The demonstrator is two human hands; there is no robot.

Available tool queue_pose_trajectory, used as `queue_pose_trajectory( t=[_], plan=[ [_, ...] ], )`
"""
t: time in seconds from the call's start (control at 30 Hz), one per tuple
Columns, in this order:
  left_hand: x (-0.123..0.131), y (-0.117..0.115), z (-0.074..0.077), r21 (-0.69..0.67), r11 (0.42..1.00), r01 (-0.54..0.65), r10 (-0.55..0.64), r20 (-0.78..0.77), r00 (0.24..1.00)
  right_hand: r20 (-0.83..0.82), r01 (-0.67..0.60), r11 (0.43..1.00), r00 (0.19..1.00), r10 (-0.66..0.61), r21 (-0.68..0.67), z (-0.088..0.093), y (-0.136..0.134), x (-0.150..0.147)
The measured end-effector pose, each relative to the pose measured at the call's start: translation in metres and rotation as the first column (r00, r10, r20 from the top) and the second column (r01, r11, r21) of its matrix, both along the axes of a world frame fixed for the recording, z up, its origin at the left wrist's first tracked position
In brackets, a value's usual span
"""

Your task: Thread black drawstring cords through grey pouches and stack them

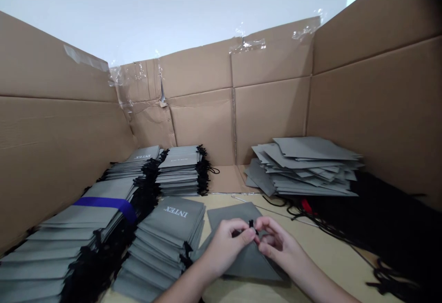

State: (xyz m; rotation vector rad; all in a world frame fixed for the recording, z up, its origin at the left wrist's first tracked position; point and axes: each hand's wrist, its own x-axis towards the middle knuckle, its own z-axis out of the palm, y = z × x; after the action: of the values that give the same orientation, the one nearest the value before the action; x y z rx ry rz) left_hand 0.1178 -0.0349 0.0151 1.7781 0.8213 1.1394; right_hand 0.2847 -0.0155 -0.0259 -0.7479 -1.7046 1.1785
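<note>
My left hand (229, 243) pinches a small black cord piece (251, 224) between thumb and forefinger. Close against it, my right hand (278, 243) has its fingers curled, their tips meeting at the cord piece and the left thumb. Whatever the right fingertips hold is too small to make out. Under both hands a grey fabric pouch (255, 266) lies flat on the table, partly covered by them. Just left of my left hand is a fanned pile of grey drawstring pouches (176, 220), the top one printed INTEX, with black cords along its right side.
Further left runs a long row of grey pouches (69, 243) with a blue band (107, 204) across it. Another stack (179, 169) stands behind. Grey pieces are piled (311, 169) at back right, beside a heap of black cords (380, 229). Cardboard walls (272, 105) enclose the table.
</note>
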Motion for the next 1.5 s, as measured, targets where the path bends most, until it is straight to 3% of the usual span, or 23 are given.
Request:
queue_pose_trajectory(
  t=[0.2, 0.37, 0.47, 0.57, 0.67, 0.73, 0.87, 1.0, 1.07, 1.2, 1.33, 1.5],
  plan=[
    [0.002, 0.001, 0.001, -0.116, 0.993, 0.007, 0.003, 0.087, 0.996, 0.153, 0.046, 0.983, 0.986, -0.074, 0.179, 0.005, -0.010, -0.002],
    [0.002, -0.004, 0.005, -0.327, 0.941, 0.082, -0.007, 0.225, 0.974, 0.319, 0.140, 0.892, 0.901, -0.295, 0.430, 0.011, -0.020, -0.002],
    [0.002, -0.008, 0.004, -0.474, 0.871, 0.129, 0.038, 0.327, 0.944, 0.347, 0.146, 0.783, 0.837, -0.423, 0.604, 0.013, -0.020, 0.001],
    [0.000, -0.008, -0.001, -0.615, 0.760, 0.210, 0.065, 0.393, 0.917, 0.351, 0.071, 0.660, 0.801, -0.484, 0.748, 0.019, -0.019, 0.007],
    [-0.002, -0.008, -0.004, -0.727, 0.646, 0.233, 0.126, 0.403, 0.906, 0.402, -0.068, 0.613, 0.810, -0.427, 0.787, 0.030, -0.020, 0.011],
    [-0.002, -0.008, -0.004, -0.754, 0.613, 0.234, 0.150, 0.402, 0.904, 0.424, -0.134, 0.586, 0.817, -0.391, 0.799, 0.040, -0.022, 0.013],
    [0.000, -0.010, 0.003, -0.727, 0.593, 0.346, 0.034, 0.452, 0.891, 0.401, -0.183, 0.489, 0.829, -0.389, 0.853, 0.056, -0.028, 0.014],
    [0.002, -0.011, 0.005, -0.700, 0.599, 0.389, -0.016, 0.475, 0.880, 0.525, -0.357, 0.526, 0.824, -0.212, 0.772, 0.063, -0.032, 0.016],
    [0.002, -0.010, 0.003, -0.701, 0.597, 0.390, -0.013, 0.477, 0.879, 0.535, -0.385, 0.519, 0.827, -0.172, 0.763, 0.064, -0.033, 0.016],
    [0.000, -0.008, -0.002, -0.666, 0.618, 0.418, -0.046, 0.500, 0.865, 0.515, -0.396, 0.440, 0.835, -0.194, 0.806, 0.064, -0.034, 0.016],
    [-0.001, -0.008, -0.004, -0.608, 0.649, 0.457, -0.082, 0.542, 0.836, 0.414, -0.320, 0.331, 0.870, -0.269, 0.888, 0.061, -0.032, 0.018],
    [0.000, -0.010, -0.002, -0.648, 0.654, 0.391, -0.042, 0.485, 0.874, 0.417, -0.351, 0.244, 0.849, -0.324, 0.904, 0.057, -0.030, 0.022]
  ],
)
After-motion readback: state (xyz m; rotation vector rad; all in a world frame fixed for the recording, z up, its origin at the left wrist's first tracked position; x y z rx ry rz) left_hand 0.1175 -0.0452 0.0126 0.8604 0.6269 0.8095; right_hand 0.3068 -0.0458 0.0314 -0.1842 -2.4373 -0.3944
